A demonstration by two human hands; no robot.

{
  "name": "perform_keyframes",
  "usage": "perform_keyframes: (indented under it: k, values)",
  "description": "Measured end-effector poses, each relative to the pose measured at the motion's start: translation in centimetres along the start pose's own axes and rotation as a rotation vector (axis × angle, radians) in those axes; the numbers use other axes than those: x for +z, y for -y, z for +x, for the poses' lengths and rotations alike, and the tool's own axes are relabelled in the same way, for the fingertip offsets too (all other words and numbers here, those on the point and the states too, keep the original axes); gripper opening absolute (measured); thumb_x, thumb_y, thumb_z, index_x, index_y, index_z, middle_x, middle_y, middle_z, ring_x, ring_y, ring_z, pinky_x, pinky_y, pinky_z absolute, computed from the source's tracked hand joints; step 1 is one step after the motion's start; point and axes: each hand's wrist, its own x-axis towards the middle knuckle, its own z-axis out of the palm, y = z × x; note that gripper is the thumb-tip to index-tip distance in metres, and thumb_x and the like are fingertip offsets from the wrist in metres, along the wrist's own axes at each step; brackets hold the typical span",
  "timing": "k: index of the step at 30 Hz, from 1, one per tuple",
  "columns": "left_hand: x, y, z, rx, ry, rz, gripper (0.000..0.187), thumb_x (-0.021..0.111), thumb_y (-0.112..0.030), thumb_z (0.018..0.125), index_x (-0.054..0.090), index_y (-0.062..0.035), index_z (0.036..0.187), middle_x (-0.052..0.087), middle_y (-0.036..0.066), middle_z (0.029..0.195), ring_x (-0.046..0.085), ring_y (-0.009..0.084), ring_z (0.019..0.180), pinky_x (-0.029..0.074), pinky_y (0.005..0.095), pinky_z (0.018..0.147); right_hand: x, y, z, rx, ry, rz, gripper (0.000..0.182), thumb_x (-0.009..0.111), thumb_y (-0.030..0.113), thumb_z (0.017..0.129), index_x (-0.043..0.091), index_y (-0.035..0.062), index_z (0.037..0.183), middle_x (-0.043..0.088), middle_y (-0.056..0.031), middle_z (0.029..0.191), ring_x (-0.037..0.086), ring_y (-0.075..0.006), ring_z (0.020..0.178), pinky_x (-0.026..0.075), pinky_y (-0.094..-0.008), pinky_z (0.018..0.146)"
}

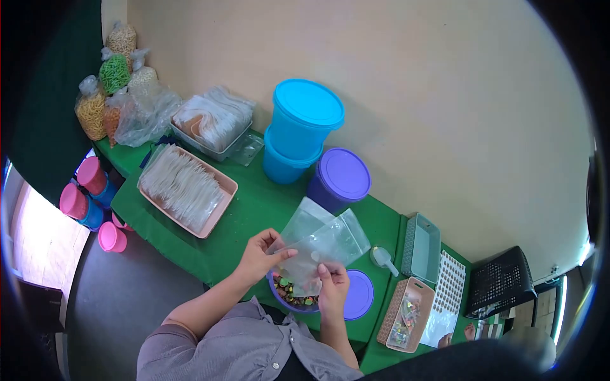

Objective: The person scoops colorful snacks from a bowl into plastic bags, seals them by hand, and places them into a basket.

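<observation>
Clear plastic zip bags (343, 238) overlap each other in front of my chest, held up over a purple tub. My left hand (262, 255) pinches them at their left side, thumb across the plastic. Lower on the right, my right hand (333, 286) grips the plastic between thumb and fingers. Beneath the bags, the open tub (277, 297) holds a colourful mix of small pieces (292, 294), partly hidden by the plastic and my hands. A round purple lid (363, 297) lies beside my right hand. Beyond it rests a clear scoop (382, 258).
Stacked flat bags fill a pink tray (204, 230) and a grey tray (222, 153). Blue tubs (306, 117) and a purple tub (343, 174) stand behind. Right are a peach basket (386, 311), teal basket (424, 244), sticker sheet (445, 289), and another person's hand (445, 340).
</observation>
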Motion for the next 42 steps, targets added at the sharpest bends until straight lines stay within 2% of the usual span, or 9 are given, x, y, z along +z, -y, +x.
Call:
perform_keyframes:
  k: [9,12,14,19,23,27,33,35,42]
  values:
    - [-16.3,-0.4,5.9,0.246,-0.613,0.262,0.018,0.071,-0.014,0.084,0.060,-0.0044,0.095,0.060,0.003,0.083,0.058,0.0126,0.073,0.049,0.0267,0.066,-2.0,1.0,1.1,-0.193,-0.465,0.191,0.018,0.054,0.018,0.098,0.056,0.0022,0.105,0.061,-0.0038,0.098,0.056,-0.0089,0.088,0.046,-0.0251,0.081]
    - [-21.6,2.0,6.7,0.168,-0.624,0.786,0.033,0.068,-0.013,0.085,0.057,-0.0038,0.115,0.061,0.010,0.101,0.059,0.0210,0.092,0.048,0.0344,0.086,-2.3,0.0,0.4,-0.158,-0.404,0.176,0.019,0.053,0.019,0.098,0.055,0.0024,0.108,0.060,-0.0029,0.099,0.055,-0.0095,0.092,0.044,-0.0249,0.083]
    - [-21.5,2.9,5.9,0.365,-0.970,1.313,0.048,0.066,-0.014,0.086,0.049,-0.0050,0.129,0.054,0.018,0.121,0.051,0.0306,0.115,0.038,0.0399,0.101,-2.2,-1.0,-0.2,-0.058,-0.367,0.149,0.019,0.053,0.019,0.098,0.056,0.0021,0.106,0.061,-0.0031,0.099,0.056,-0.0105,0.092,0.044,-0.0247,0.083]
    - [-15.6,2.5,5.1,0.522,-0.487,1.152,0.071,0.068,-0.023,0.086,0.031,-0.0103,0.144,0.048,0.021,0.130,0.044,0.0358,0.125,0.034,0.0444,0.105,-0.6,-1.1,-1.4,-0.063,-0.197,-0.072,0.020,0.053,0.020,0.099,0.056,0.0016,0.107,0.062,-0.0045,0.100,0.057,-0.0105,0.091,0.046,-0.0259,0.082]
    - [-2.7,0.5,1.9,0.080,0.327,-0.131,0.085,0.073,-0.018,0.082,0.021,-0.0031,0.147,0.051,0.018,0.133,0.052,0.0232,0.119,0.042,0.0378,0.100,0.0,-0.5,-1.7,-0.011,0.047,-0.170,0.022,0.053,0.020,0.099,0.057,-0.0005,0.106,0.063,-0.0057,0.097,0.059,-0.0123,0.091,0.046,-0.0277,0.084]
    - [2.0,0.3,1.0,-0.203,0.271,-0.082,0.085,0.078,-0.013,0.079,0.026,0.0008,0.145,0.063,0.016,0.117,0.061,0.0174,0.105,0.048,0.0319,0.091,-0.7,-0.5,-1.6,0.001,0.071,-0.300,0.023,0.053,0.020,0.098,0.057,-0.0006,0.107,0.062,-0.0057,0.096,0.058,-0.0136,0.090,0.045,-0.0288,0.085]
    - [2.5,1.1,-0.1,0.075,-0.010,0.335,0.036,0.077,-0.001,0.073,0.064,0.0007,0.107,0.069,0.009,0.092,0.065,0.0123,0.088,0.051,0.0288,0.080,-0.8,1.2,-2.0,-0.198,-0.220,-0.264,0.026,0.051,0.020,0.098,0.055,0.0004,0.114,0.059,-0.0067,0.104,0.054,-0.0135,0.095,0.043,-0.0283,0.086]
    - [2.1,1.5,-0.7,0.480,0.072,0.582,0.029,0.074,0.004,0.065,0.067,-0.0040,0.092,0.067,0.008,0.086,0.066,0.0201,0.082,0.052,0.0320,0.082,-0.9,2.2,-2.2,-0.178,-0.137,-0.118,0.028,0.055,0.019,0.095,0.054,0.0002,0.115,0.058,-0.0071,0.106,0.053,-0.0129,0.094,0.043,-0.0275,0.086]
    - [3.5,2.1,-1.5,0.885,0.193,1.034,0.029,0.072,0.001,0.068,0.068,-0.0096,0.095,0.064,0.011,0.100,0.061,0.0315,0.092,0.049,0.0442,0.091,0.6,2.7,-3.1,-0.129,-0.154,-0.251,0.025,0.064,0.001,0.087,0.063,-0.0036,0.111,0.064,-0.0100,0.100,0.061,-0.0167,0.090,0.048,-0.0281,0.081]
